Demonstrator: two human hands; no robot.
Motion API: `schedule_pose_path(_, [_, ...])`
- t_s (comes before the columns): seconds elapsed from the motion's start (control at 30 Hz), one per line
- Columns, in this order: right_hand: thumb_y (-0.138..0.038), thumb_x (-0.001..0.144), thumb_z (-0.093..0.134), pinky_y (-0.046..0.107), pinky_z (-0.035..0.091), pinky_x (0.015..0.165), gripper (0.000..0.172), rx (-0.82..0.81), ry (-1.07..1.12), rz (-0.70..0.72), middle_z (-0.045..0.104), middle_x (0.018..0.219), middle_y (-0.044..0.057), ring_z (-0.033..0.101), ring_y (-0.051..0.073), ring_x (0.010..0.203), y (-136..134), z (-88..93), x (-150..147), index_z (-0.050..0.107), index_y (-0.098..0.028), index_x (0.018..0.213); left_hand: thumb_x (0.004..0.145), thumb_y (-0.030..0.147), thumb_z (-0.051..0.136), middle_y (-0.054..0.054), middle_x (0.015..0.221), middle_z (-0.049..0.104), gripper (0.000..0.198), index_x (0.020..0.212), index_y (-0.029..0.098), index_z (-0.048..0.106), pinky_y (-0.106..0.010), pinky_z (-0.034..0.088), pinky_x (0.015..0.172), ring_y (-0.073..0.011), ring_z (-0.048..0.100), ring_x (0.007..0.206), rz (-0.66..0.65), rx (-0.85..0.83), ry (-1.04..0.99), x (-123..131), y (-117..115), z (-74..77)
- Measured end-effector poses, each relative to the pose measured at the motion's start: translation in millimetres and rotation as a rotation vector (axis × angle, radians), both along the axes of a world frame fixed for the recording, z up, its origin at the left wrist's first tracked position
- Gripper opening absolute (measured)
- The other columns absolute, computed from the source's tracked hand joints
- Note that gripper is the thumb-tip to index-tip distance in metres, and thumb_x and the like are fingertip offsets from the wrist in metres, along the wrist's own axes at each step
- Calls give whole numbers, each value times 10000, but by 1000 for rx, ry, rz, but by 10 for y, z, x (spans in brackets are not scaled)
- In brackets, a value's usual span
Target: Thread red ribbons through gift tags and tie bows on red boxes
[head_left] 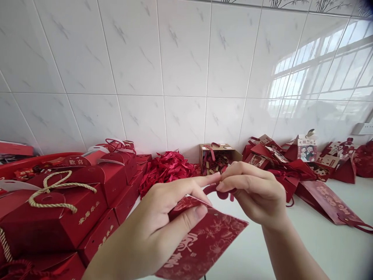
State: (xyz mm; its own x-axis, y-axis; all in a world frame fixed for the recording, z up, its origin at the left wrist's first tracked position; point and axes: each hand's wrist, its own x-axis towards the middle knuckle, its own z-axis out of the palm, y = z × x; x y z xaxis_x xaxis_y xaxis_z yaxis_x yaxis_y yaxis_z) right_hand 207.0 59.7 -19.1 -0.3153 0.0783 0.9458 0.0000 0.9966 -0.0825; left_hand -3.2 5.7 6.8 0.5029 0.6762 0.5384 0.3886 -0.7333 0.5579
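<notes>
My left hand (163, 229) is closed on a red printed bag (215, 241) with pink flowers and lettering, its thumb lying across the front. The bag is tilted, in the lower middle of the head view. My right hand (253, 192), just right of the bag's top edge, pinches a dark red ribbon (223, 194) between thumb and fingers. The ribbon curves toward my left fingers, and the fingertips of both hands nearly meet above it. Where the ribbon joins the bag is hidden.
Red gift boxes (52, 214) with cord bows are stacked on the left. Behind my hands lie a heap of red ribbons (170, 167) and an open box (230, 156) of ribbons. Several finished-looking bags (329, 202) rest on the white table (326, 241) at right, before a tiled wall.
</notes>
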Motion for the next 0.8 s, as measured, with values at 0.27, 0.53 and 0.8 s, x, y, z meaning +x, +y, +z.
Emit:
schedule_pose_path(0.27, [-15,873,518,235,539,564,283,-77,-6,-322,662,818,26,651,125,687,109,29,191,697,-220,952,907,289,598,14,1298,656,107,916,292,704,-301,512,1004,-217,589,1242,102,-21,-158,-72,152,-4])
schedule_pose_path(0.53, [-61,875,566,239,511,573,227,-111,-164,-519,677,830,30,639,135,707,-68,101,508,699,-228,952,859,370,639,4,738,716,159,892,220,682,-247,501,566,-169,655,659,480,29,-315,-217,249,34])
schedule_pose_path(0.8, [-13,889,518,291,572,729,282,-225,-181,-113,644,942,60,635,154,879,-148,-6,-89,686,-207,1005,934,265,535,17,825,718,140,962,219,665,-216,492,644,-135,662,754,341,213,-114,-16,198,-29])
